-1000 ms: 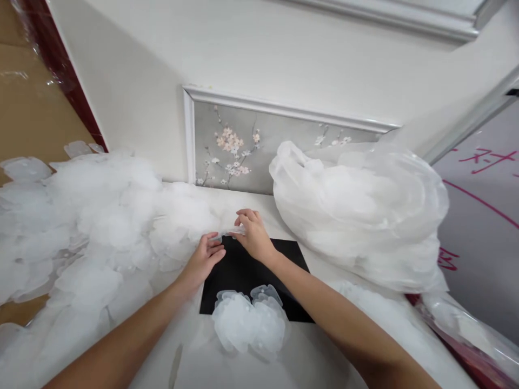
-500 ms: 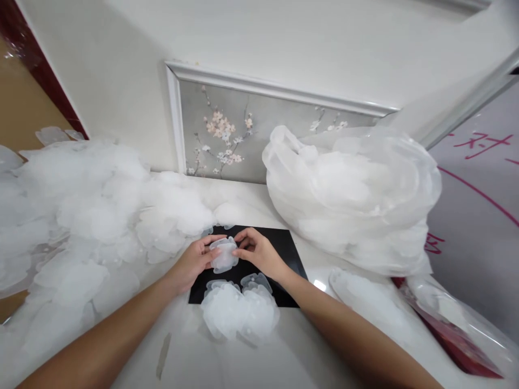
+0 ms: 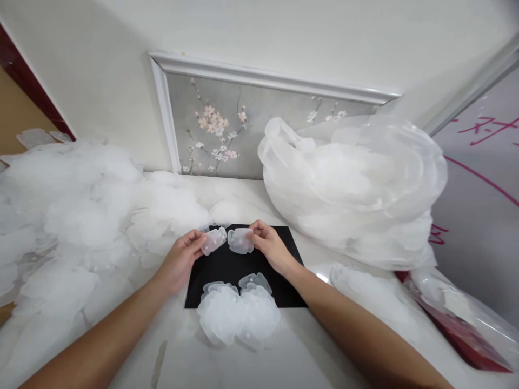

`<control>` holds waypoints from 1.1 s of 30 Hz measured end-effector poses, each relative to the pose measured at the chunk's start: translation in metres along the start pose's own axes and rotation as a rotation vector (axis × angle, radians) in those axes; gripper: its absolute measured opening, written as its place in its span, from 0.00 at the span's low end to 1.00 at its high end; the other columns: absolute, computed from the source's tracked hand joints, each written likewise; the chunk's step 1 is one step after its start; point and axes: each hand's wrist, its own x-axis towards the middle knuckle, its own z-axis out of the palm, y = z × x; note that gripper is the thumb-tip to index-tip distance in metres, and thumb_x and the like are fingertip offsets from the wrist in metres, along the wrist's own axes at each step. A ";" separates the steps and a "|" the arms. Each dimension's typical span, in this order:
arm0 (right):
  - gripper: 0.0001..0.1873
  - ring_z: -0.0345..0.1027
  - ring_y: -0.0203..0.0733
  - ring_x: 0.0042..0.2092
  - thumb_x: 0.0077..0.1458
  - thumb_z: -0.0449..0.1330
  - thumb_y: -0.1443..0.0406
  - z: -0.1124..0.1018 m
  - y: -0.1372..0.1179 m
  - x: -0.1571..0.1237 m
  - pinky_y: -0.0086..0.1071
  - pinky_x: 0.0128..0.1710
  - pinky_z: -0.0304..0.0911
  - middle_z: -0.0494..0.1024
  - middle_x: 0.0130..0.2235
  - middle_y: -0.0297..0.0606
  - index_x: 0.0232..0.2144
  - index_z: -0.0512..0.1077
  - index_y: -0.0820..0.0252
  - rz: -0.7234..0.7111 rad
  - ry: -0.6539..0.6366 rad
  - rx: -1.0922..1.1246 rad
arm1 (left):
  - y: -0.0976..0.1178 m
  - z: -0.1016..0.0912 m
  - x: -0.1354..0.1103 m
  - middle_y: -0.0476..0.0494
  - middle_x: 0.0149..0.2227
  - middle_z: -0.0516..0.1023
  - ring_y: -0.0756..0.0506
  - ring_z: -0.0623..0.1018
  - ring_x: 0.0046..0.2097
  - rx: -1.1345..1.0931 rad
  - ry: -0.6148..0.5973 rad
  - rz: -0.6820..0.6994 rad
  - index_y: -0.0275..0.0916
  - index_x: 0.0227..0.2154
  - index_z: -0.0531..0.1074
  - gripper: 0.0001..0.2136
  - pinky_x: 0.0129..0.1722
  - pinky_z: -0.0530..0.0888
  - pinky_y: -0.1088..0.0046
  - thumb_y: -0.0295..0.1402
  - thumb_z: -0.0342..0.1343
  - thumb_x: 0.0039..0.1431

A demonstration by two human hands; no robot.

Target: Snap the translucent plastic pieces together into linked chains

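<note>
The left piece [image 3: 213, 242], translucent and frosted, is pinched at its outer end by the left hand [image 3: 182, 260]; the right piece [image 3: 239, 241] is gripped the same way by the right hand [image 3: 271, 246]. These 2 pieces face each other across a narrow gap between the hands. Below both hands lies a black mat [image 3: 243, 266]. Nearer the body than the hands, a small heap [image 3: 237, 317] of similar pieces overlaps the mat's near edge and the pale surface [image 3: 219, 370]. To the left of the left hand spreads a large heap [image 3: 81, 200] of them. Right of the right hand and beyond it sits a bulging translucent bag [image 3: 352, 189]. Past both hands, a framed panel [image 3: 219, 127] shows blossom branches.
</note>
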 end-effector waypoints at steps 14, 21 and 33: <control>0.18 0.74 0.37 0.32 0.45 0.71 0.57 -0.018 0.000 0.010 0.33 0.38 0.70 0.78 0.30 0.35 0.36 0.75 0.60 0.250 -0.197 0.342 | -0.002 -0.005 0.006 0.44 0.43 0.77 0.44 0.77 0.41 0.202 0.019 0.084 0.40 0.37 0.73 0.21 0.41 0.73 0.68 0.41 0.69 0.40; 0.22 0.76 0.41 0.35 0.50 0.66 0.49 -0.021 0.006 0.013 0.38 0.42 0.71 0.80 0.32 0.40 0.38 0.76 0.61 0.231 -0.192 0.329 | 0.002 -0.004 0.007 0.42 0.46 0.77 0.41 0.77 0.47 0.110 0.009 -0.029 0.44 0.46 0.72 0.24 0.47 0.74 0.64 0.40 0.67 0.45; 0.23 0.76 0.41 0.36 0.49 0.66 0.47 -0.020 0.005 0.011 0.37 0.42 0.71 0.80 0.33 0.40 0.36 0.76 0.60 0.216 -0.199 0.313 | -0.002 -0.009 0.011 0.48 0.35 0.76 0.45 0.77 0.43 -0.004 0.031 -0.039 0.42 0.38 0.76 0.14 0.48 0.75 0.62 0.38 0.64 0.47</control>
